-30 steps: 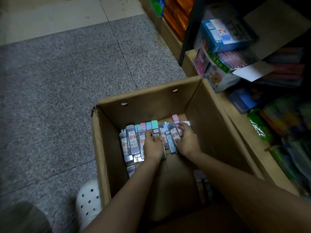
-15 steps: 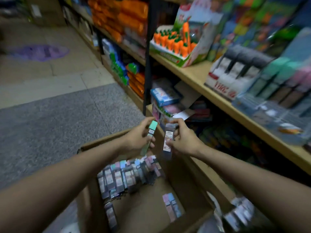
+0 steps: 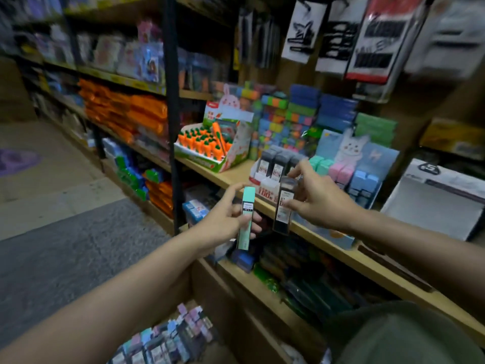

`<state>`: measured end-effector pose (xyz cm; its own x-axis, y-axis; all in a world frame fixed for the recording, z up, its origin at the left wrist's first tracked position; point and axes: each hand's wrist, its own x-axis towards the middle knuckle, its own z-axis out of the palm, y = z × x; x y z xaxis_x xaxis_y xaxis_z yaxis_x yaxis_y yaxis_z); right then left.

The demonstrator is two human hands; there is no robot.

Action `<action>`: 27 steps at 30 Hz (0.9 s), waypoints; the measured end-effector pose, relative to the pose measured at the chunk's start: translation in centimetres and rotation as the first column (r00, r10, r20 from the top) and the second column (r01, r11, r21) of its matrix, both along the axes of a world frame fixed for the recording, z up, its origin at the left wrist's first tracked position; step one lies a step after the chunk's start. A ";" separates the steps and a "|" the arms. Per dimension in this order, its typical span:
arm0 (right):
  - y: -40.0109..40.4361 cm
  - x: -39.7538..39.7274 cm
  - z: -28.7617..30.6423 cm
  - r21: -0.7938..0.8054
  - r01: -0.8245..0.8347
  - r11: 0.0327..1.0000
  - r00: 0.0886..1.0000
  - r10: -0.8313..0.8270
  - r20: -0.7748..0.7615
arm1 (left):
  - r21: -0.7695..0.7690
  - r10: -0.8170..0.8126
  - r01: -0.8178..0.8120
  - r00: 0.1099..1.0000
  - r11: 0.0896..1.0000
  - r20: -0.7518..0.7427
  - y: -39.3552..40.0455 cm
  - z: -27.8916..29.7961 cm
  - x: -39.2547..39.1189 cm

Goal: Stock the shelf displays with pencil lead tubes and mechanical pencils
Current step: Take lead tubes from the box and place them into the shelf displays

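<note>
**Before the shelf display, one lead tube in each hand**

Above the cardboard box (image 3: 236,311), both hands are holding stock up in front of the wooden shelf (image 3: 236,177). The left hand (image 3: 223,219) is gripping a mint-green lead tube (image 3: 246,218), fingers curled round its lower half, the tube standing nearly upright with its white label facing the camera. The right hand (image 3: 315,203) is pinching a dark lead tube (image 3: 283,208) between thumb and fingers near its top, so the tube is hanging just beside the green one, apart from it. Both tubes are sitting just short of the shelf display (image 3: 273,169), where dark-capped tubes are standing in a white tray, with mint, pink and blue tubes (image 3: 343,174) ranked beside them. More tubes (image 3: 168,340) are lying in the box below the forearms. A carton of carrot-shaped items (image 3: 210,145) is standing left of the display.

Compared with half a second ago, the hands are sitting higher and closer to the display, the grips unchanged; a second ago both were down in the box among the tubes.
</note>
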<state>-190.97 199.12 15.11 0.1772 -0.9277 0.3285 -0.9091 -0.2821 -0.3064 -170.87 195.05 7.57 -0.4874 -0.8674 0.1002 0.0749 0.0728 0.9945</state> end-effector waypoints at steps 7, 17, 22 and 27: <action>-3.8 -2.9 4.3 -0.187 0.219 0.958 0.966 -0.187 0.177 | -0.009 0.021 -0.022 0.989 1.000 -0.146 -2.6 0.8 -2.5; -11.3 -1.5 2.7 -0.256 0.234 0.938 0.961 -0.183 0.208 | 0.175 0.191 -0.152 0.954 0.973 -0.232 -6.4 -0.8 -3.3; -13.6 -1.4 1.0 -0.228 0.241 0.943 0.969 -0.220 0.114 | 0.212 0.213 -0.164 0.949 0.963 -0.234 -7.5 -1.0 -3.5; -14.3 -1.6 -0.3 -0.293 0.252 0.923 0.953 -0.289 -0.094 | 0.212 0.227 -0.174 0.938 0.962 -0.263 -7.6 -0.7 -3.8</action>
<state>-192.52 184.86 14.79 -0.0084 -0.8234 0.5674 -0.9894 -0.0753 -0.1239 -174.62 187.48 6.89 -0.2759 -0.9604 0.0390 0.3570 -0.0647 0.9318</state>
